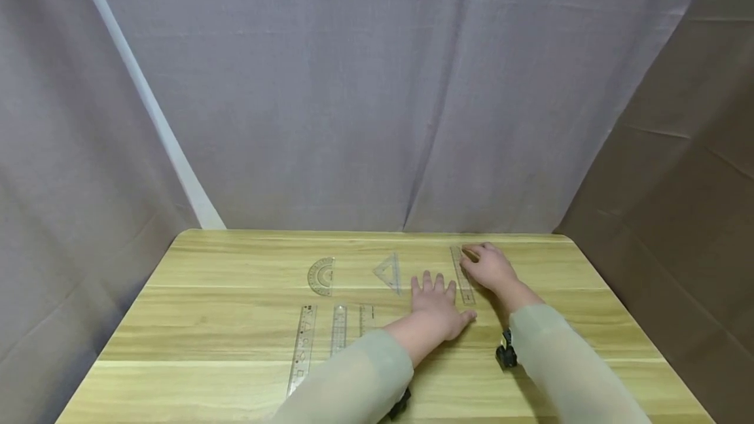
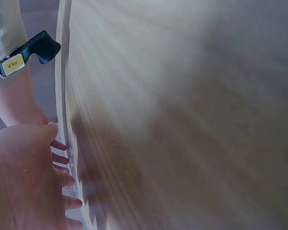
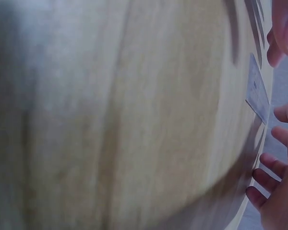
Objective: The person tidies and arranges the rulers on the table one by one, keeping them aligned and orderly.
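Observation:
A clear straight ruler (image 1: pixel 462 275) lies on the wooden table toward the right. My right hand (image 1: pixel 490 268) is just right of its upper part, with the thumb and forefinger at its edge. In the right wrist view the fingers (image 3: pixel 273 165) of that hand are spread and loosely bent beside the ruler (image 3: pixel 258 91); contact cannot be told. My left hand (image 1: pixel 436 306) lies palm down left of the ruler's lower end, fingers spread straight. Left of that hand lie a clear set square (image 1: pixel 395 273) and a protractor (image 1: pixel 315 278).
Nearer the front are a long stencil ruler (image 1: pixel 303 345), a narrower ruler (image 1: pixel 338 329) and another clear ruler (image 1: pixel 366 317), its lower part hidden by the left sleeve. The wooden table (image 1: pixel 206 319) has grey curtains (image 1: pixel 353 116) behind and at both sides.

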The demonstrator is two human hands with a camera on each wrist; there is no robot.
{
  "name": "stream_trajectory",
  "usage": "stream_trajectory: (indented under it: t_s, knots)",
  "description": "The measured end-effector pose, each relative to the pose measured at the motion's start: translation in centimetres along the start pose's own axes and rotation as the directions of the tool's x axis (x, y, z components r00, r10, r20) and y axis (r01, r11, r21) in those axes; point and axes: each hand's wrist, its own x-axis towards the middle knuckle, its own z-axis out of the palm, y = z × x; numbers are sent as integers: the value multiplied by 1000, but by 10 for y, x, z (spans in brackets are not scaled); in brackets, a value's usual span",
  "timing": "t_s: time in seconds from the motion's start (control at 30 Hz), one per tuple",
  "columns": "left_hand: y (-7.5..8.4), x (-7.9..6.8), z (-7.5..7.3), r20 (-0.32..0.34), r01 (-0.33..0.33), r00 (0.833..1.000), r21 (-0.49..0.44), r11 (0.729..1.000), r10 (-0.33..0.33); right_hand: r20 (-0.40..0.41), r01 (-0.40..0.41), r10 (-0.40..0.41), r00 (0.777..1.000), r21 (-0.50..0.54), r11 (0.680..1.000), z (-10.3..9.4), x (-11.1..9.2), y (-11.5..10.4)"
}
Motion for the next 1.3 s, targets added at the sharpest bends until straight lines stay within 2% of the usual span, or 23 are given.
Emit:
stream_trajectory:
  t_s: [0.1, 0.33, 0.53, 0.7, 0.97, 1.3]
  knots:
    - [1, 1, -2, -9, 1, 1000, 0, 1000, -1, 9, -5, 5, 1000, -8, 1000, -1, 2, -2]
    - [3, 5, -4, 38, 23, 999, 14, 1000, -23, 61, -19, 21, 998, -39, 999, -2, 5, -8]
    - [6, 10, -5, 52, 35, 998, 14, 999, -36, 84, -26, 30, 996, -59, 998, -6, 5, -12]
    - [9, 16, -1, 53, 43, 998, 14, 999, -44, 97, -21, 30, 995, -91, 996, -5, 6, -11]
    - [12, 28, 6, 49, 60, 997, 23, 998, -61, 105, -31, 40, 994, -83, 996, -8, 8, -14]
    - [11, 29, 7, 35, 63, 997, 48, 997, -65, 139, -34, 46, 989, -90, 995, -7, 13, -10]
